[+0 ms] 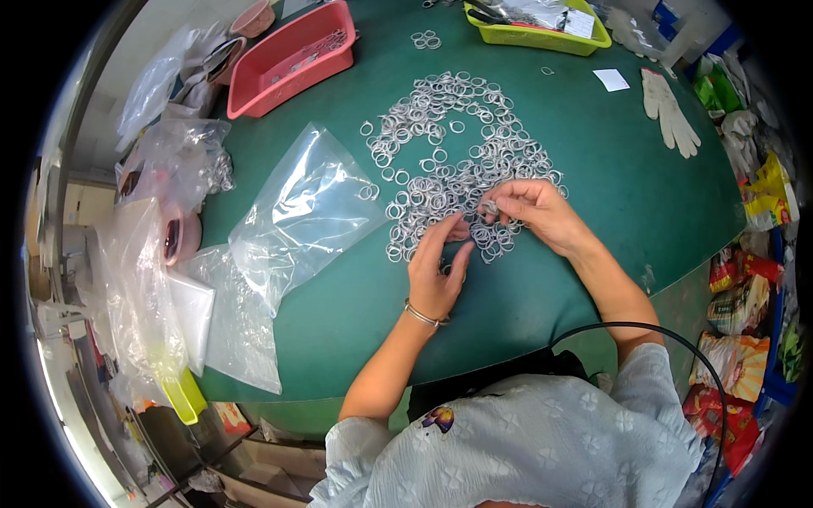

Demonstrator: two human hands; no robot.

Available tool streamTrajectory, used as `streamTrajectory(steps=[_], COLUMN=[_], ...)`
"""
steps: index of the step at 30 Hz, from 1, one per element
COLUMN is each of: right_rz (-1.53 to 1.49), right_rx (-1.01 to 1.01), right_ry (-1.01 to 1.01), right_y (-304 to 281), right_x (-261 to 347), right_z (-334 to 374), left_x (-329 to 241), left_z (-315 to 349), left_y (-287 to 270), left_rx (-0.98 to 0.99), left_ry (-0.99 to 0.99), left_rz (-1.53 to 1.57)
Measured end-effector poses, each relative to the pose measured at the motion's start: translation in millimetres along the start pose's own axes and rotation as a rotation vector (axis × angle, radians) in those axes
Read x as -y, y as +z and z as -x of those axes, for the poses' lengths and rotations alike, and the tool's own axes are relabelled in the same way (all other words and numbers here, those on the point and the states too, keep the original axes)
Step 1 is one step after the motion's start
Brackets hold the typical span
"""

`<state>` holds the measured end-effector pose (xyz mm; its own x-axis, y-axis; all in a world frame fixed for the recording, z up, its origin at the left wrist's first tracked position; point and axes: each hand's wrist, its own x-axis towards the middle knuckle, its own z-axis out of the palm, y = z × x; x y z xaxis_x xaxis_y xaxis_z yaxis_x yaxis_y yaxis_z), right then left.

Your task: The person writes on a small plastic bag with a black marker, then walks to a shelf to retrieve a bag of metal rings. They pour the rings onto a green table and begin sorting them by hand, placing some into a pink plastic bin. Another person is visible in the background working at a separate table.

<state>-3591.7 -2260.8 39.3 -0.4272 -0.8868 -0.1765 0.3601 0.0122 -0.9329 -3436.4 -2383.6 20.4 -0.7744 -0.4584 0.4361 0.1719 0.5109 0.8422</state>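
Note:
A wide heap of small grey metal rings (436, 190) lies spread over the green tabletop, with a bare patch in its upper part. My right hand (542, 213) is at the heap's right front edge, thumb and forefinger pinched on a few metal rings (489, 207). Beside it, at the front of the heap, my left hand (434, 275) is curved, with its thumb apart from the fingers. A ring seems to show in the gap by that palm; whether it is held is unclear. A bracelet (423, 315) circles my left wrist.
Clear plastic bags (305, 207) lie left of the heap. A red tray (292, 63) with rings stands at the back left, a yellow-green tray (542, 35) at the back. A white glove (669, 114) and paper (611, 80) lie right. A black cable (652, 327) crosses near my right arm.

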Motion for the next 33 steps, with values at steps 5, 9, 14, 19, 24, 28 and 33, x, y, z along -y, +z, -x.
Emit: streamTrajectory(steps=[5,9,14,19,24,28,33], right_rz=[-0.305,-0.254,-0.176,-0.085,-0.279,-0.305,0.384], right_rx=[0.096,0.092,0.074,0.126,0.080,0.071,-0.012], right_ry=[0.157,0.140,0.103,0.054,0.030,0.023,-0.342], right_y=[14,20,24,21,18,13,23], right_x=[-18,-26,-27,-22,-24,-29,-21], right_z=[3,4,4,3,0,0,4], left_x=[-2,-4,-6,-3,2,8,10], left_z=[7,4,4,5,7,8,7], left_y=[2,-1,-1,-4,-6,-7,-8], left_rx=[-0.041,-0.069,-0.111,-0.098,-0.035,0.009,0.003], left_ry=[-0.068,-0.040,-0.047,-0.074,-0.402,-0.512,-0.629], left_rz=[0.055,-0.013,-0.056,0.008,0.692,0.969,1.073])
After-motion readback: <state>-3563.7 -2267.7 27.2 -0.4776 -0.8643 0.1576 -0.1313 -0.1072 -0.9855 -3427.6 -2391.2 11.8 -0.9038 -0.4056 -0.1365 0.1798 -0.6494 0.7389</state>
